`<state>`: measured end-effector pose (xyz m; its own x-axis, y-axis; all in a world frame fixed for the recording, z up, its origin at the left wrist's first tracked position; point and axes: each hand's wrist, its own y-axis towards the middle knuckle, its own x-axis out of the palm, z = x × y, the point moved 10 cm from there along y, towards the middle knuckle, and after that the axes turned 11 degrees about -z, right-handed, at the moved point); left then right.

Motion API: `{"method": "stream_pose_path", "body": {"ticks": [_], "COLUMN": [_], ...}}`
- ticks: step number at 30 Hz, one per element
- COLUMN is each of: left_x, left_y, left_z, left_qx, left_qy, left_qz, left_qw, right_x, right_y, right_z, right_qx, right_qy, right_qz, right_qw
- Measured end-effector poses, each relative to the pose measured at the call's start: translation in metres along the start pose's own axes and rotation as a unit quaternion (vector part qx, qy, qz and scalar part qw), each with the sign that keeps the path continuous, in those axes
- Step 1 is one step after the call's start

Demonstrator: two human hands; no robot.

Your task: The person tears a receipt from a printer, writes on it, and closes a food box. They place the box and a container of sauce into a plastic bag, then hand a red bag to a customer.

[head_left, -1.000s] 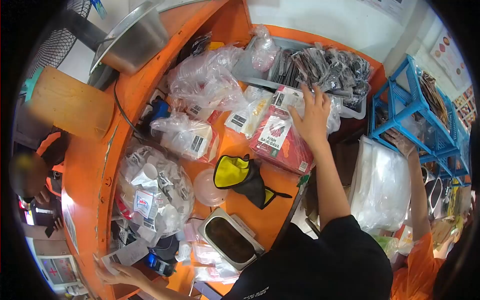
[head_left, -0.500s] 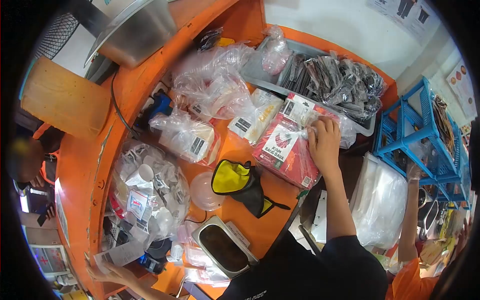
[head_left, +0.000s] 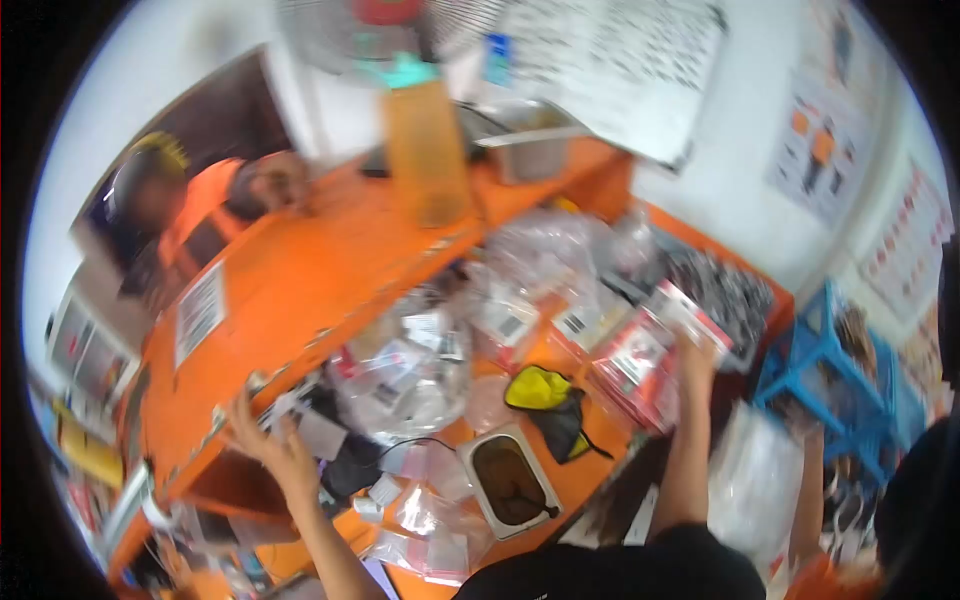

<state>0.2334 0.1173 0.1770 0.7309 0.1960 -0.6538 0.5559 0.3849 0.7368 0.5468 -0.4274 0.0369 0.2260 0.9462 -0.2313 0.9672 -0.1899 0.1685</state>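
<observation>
The right hand (head_left: 697,352) looks closed on the red packets (head_left: 640,368), mid right. They tilt and could slide off the desk (head_left: 300,280). The left hand (head_left: 272,443) lies open on a white slip (head_left: 318,432).

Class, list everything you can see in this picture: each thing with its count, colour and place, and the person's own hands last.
counter: one, orange, across the middle
fan: one, pale, top
metal container: one, silver, far end of counter
clear bags: a heap, count blurred, centre
pouch: one, yellow and black, right of the heap
metal tray: one, brown inside, near edge
red-and-white packet: one, right of the pouch
rack: one, blue, far right
other person: one, orange top, behind the counter
left hand: fingers spread, on white slips
right hand: at the packet's edge, grip blurred
</observation>
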Motion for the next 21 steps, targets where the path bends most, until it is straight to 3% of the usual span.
{"method": "stream_pose_path", "body": {"ticks": [1, 3, 5, 7, 8, 10, 11, 14, 16, 18, 20, 21], "left_x": [-0.007, -0.024, -0.059, -0.078, -0.072, -0.061, -0.058, -0.060, -0.059, -0.057, -0.055, -0.053], "left_y": [0.000, 0.000, 0.001, 0.000, -0.001, -0.004, -0.007, -0.007, -0.009, -0.009, -0.009, -0.009], "left_z": [-0.005, -0.018, -0.025, -0.040, -0.051, -0.063, -0.066, -0.068, -0.070, -0.072, -0.076, -0.077], "left_qx": [-0.012, -0.025, -0.010, -0.012, -0.005, 0.035, 0.054, 0.059, 0.071, 0.075, 0.072, 0.074], "left_qy": [-0.026, -0.072, -0.046, -0.017, -0.039, -0.038, -0.021, -0.040, -0.045, -0.060, -0.078, -0.077], "left_qz": [-0.025, -0.050, -0.025, 0.000, -0.036, -0.062, -0.025, -0.019, -0.016, -0.005, -0.003, 0.000], "left_qw": [0.999, 0.996, 0.999, 1.000, 0.999, 0.997, 0.998, 0.997, 0.996, 0.995, 0.994, 0.994], "right_x": [-0.023, -0.043, -0.026, -0.035, -0.035, -0.035, -0.027, 0.053, 0.116, 0.180, 0.261, 0.293], "right_y": [-0.001, -0.004, -0.028, -0.042, -0.038, -0.066, -0.100, -0.150, -0.155, -0.118, -0.123, -0.135], "right_z": [0.008, -0.037, -0.124, -0.190, -0.216, -0.282, -0.326, -0.420, -0.457, -0.481, -0.518, -0.529], "right_qx": [0.066, -0.016, -0.111, -0.177, -0.207, -0.239, -0.241, -0.250, -0.252, -0.276, -0.376, -0.381], "right_qy": [-0.115, -0.109, 0.149, 0.019, 0.036, 0.114, 0.173, 0.288, 0.247, 0.170, 0.115, 0.057], "right_qz": [0.099, 0.107, -0.026, -0.079, -0.168, -0.172, -0.090, -0.269, -0.379, -0.360, -0.379, -0.338], "right_qw": [0.986, 0.988, 0.982, 0.981, 0.963, 0.949, 0.951, 0.884, 0.855, 0.875, 0.838, 0.858]}}
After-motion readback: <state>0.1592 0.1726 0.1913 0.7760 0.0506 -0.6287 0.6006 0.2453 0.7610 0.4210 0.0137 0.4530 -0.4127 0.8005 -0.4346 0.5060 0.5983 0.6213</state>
